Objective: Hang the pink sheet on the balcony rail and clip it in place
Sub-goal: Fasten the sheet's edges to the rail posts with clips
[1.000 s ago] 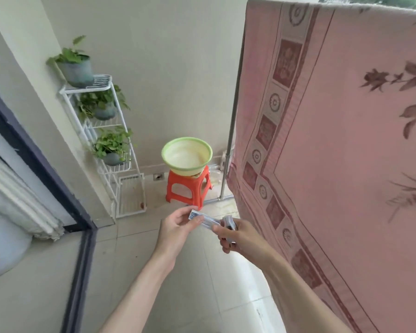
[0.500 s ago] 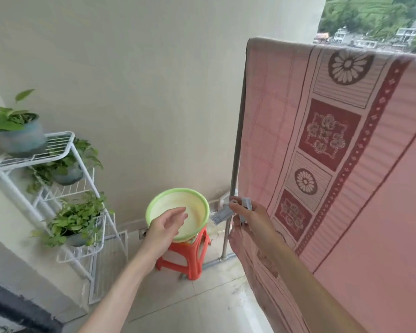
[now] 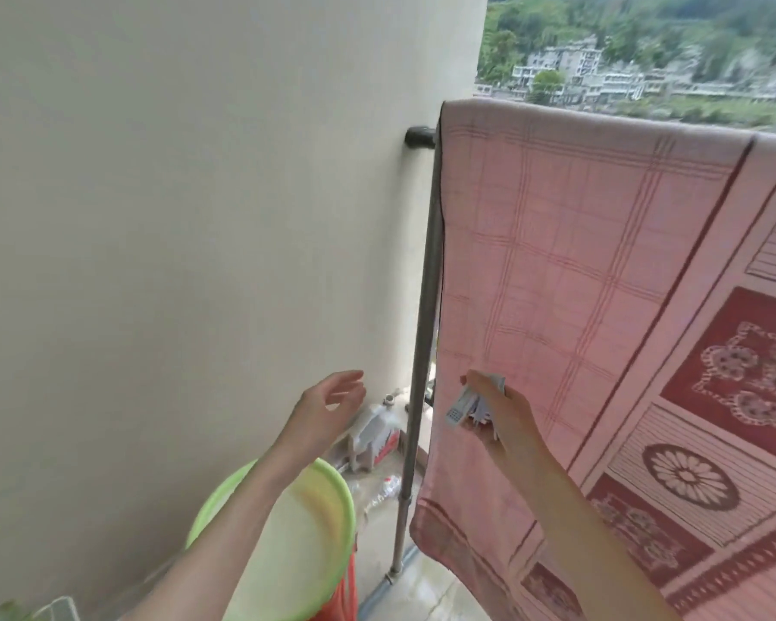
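Down at the left a round green plastic basin (image 3: 287, 544) sits on an orange stool (image 3: 348, 593) against the smooth cream wall (image 3: 175, 217), and above it the left hand (image 3: 328, 407) floats empty, fingers loosely spread. A dull grey metal post (image 3: 424, 316) stands next, and just right of it the right hand (image 3: 500, 416) is clenched around a bunch of pale plastic clips (image 3: 467, 403). The pink sheet (image 3: 601, 284), woven with a fine check and dark red floral panels, drapes over the balcony rail (image 3: 420, 137).
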`<action>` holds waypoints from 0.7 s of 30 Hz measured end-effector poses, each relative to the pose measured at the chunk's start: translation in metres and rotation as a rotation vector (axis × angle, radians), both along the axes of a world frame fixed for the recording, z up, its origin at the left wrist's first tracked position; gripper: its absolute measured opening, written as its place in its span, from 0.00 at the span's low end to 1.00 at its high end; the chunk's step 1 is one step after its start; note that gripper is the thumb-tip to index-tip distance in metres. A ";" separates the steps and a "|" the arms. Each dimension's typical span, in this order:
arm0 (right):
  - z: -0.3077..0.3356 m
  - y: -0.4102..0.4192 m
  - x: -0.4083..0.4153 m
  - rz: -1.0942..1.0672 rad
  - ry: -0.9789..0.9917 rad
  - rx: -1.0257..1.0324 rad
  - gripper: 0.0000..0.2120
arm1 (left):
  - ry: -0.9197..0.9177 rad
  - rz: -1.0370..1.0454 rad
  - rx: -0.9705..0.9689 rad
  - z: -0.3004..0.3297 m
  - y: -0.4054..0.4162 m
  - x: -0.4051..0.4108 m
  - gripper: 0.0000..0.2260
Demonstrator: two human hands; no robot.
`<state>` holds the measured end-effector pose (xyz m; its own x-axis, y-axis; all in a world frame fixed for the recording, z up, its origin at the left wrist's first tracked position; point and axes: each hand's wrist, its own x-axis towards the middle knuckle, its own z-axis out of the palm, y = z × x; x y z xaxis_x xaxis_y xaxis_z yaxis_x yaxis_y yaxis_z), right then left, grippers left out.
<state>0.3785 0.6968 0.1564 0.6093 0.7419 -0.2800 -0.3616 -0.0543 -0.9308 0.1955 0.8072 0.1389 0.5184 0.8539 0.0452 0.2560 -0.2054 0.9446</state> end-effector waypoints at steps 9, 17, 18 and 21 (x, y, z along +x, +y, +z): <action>0.018 0.047 0.015 -0.146 -0.209 -0.051 0.07 | -0.007 -0.270 0.111 0.012 0.090 0.076 0.16; 0.007 0.066 0.023 -0.199 -0.533 -0.109 0.09 | -0.126 -0.561 0.027 0.036 0.127 0.132 0.41; 0.006 0.067 0.024 -0.217 -0.583 -0.130 0.10 | -0.144 -0.623 0.014 0.039 0.131 0.137 0.42; 0.005 0.072 0.023 -0.249 -0.692 -0.188 0.11 | -0.184 -0.813 -0.045 0.040 0.142 0.149 0.40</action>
